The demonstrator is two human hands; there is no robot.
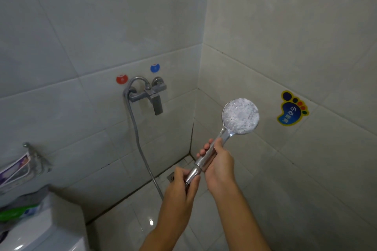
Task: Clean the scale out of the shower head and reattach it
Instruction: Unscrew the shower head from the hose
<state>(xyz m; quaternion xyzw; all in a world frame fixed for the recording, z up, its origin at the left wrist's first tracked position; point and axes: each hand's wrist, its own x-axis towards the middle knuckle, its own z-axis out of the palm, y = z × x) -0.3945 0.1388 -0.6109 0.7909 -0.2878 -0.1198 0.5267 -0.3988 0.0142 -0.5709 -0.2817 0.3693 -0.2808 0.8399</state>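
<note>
A chrome shower head [240, 116] is held up in front of the corner, its round face turned toward me and crusted with white scale. My right hand [218, 161] grips its handle from the right. My left hand [181, 186] pinches the metal nut [192, 174] at the handle's lower end, where the grey hose [138, 142] joins. The hose runs down from the wall mixer tap [149, 93] toward my left hand, which hides its last stretch.
Red [121, 79] and blue [155, 68] markers sit on the tiled wall above the tap. A foot-shaped warning sticker [290, 109] is on the right wall. A floor drain [171, 177] lies in the corner. A toilet tank [40, 228] with items on it and a wall rack [26, 161] are at left.
</note>
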